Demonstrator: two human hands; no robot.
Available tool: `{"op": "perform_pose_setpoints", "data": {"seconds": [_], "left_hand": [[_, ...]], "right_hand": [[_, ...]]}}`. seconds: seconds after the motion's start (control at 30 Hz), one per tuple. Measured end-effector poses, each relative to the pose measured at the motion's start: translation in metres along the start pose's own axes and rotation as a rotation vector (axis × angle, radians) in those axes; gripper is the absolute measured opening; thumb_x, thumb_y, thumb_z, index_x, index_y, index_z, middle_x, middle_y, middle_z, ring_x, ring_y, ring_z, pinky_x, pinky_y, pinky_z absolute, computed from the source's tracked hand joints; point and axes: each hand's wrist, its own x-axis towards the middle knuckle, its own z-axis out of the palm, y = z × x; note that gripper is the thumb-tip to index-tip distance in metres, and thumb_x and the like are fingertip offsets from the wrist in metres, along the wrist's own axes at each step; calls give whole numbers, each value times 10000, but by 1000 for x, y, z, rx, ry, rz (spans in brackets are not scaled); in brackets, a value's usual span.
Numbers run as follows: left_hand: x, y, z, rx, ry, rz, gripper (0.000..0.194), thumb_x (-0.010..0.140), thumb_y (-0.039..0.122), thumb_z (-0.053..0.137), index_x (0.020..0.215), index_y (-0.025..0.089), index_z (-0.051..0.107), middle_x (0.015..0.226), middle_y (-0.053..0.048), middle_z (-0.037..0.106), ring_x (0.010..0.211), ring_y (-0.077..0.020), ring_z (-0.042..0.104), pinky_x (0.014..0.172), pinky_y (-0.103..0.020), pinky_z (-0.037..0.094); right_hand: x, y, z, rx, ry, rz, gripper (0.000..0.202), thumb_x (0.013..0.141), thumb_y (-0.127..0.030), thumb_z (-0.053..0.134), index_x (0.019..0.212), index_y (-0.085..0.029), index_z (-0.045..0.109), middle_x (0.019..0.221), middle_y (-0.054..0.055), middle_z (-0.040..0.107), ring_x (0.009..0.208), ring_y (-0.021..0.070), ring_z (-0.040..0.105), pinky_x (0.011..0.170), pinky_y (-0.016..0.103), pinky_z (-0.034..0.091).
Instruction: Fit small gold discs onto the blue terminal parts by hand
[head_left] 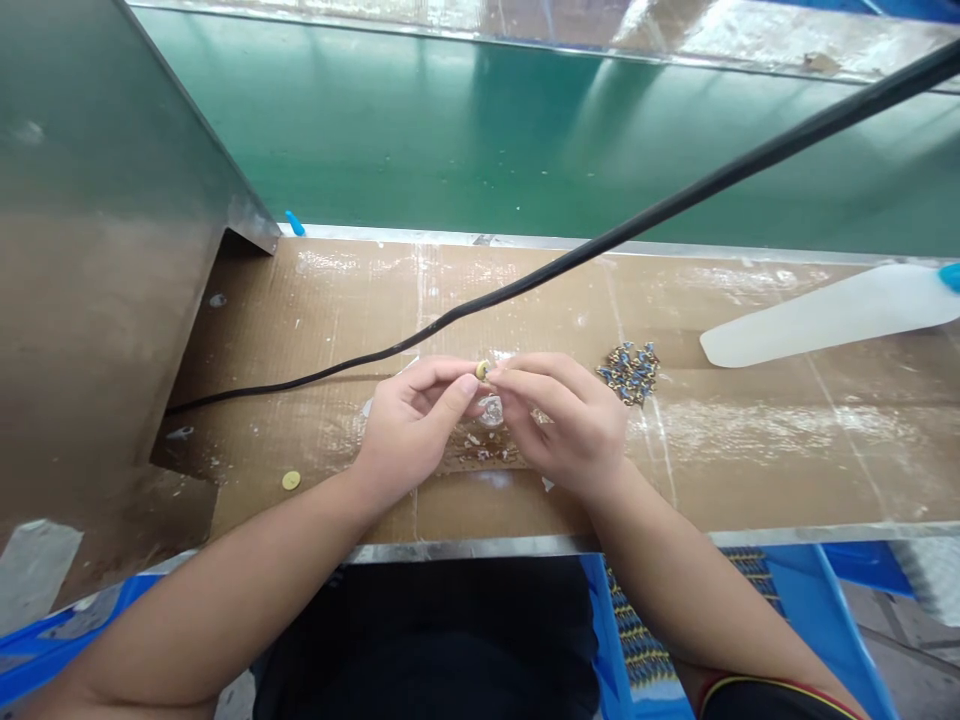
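Observation:
Over the middle of the cardboard-covered bench (360,330), my left hand (412,415) pinches a small yellow round piece (482,370) between thumb and fingers. My right hand (562,415) meets it from the right, its thumb and fingertips pressed together at the piece; whatever they grip is too small to make out. A pile of small blue and brass-coloured parts (630,373) lies just right of my right hand. One flat yellow disc (291,480) rests on the cardboard near my left forearm.
A black cable (525,280) runs diagonally above the bench. At the left stands a large metal panel (97,250). On the right lies a white translucent bottle-like object (817,315). Below the bench edge, a blue tray (814,610) sits beside rows of small parts (641,640).

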Motion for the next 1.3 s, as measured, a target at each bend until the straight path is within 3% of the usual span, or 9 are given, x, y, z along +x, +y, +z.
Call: {"op": "perform_pose_setpoints", "data": {"seconds": [0.17, 0.3, 0.53, 0.77, 1.3], "left_hand": [[1, 1, -1, 148, 13, 113, 109, 899, 280, 796, 924, 173, 798, 968, -65, 719, 787, -130, 709, 724, -201, 649], [1, -3, -4, 281, 32, 173, 123, 905, 298, 782, 919, 176, 795, 1001, -95, 709, 927, -187, 697, 714, -231, 636], [0, 1, -3, 212, -40, 230, 64, 915, 237, 753, 899, 178, 773, 958, -67, 691, 789, -127, 671, 699, -203, 601], [-1, 4, -2, 227, -68, 232, 56, 900, 229, 764, 873, 180, 767, 915, -62, 694, 829, -130, 663, 729, -195, 576], [-1, 7, -2, 216, -66, 129, 86, 915, 231, 720, 867, 192, 780, 929, -57, 705, 741, -112, 643, 671, -192, 558]], "right_hand": [[1, -1, 4, -30, 65, -64, 346, 975, -55, 607, 1247, -269, 618, 987, 21, 758, 882, 218, 753, 754, 356, 669], [1, -4, 3, -6, 69, -87, 365, 960, -38, 627, 1233, -280, 624, 979, 13, 755, 866, 213, 748, 769, 362, 669], [1, -6, -6, 302, -58, 268, 201, 1011, -161, 629, 1191, -230, 687, 1026, 38, 742, 833, 180, 711, 718, 331, 622], [3, -6, -7, 420, -57, 301, 111, 1008, -143, 684, 1070, -223, 732, 961, 20, 759, 799, 163, 695, 694, 312, 577], [0, -4, -5, 415, -53, 353, 111, 1001, -158, 674, 1070, -212, 742, 951, 28, 762, 806, 166, 708, 696, 304, 591]]}}
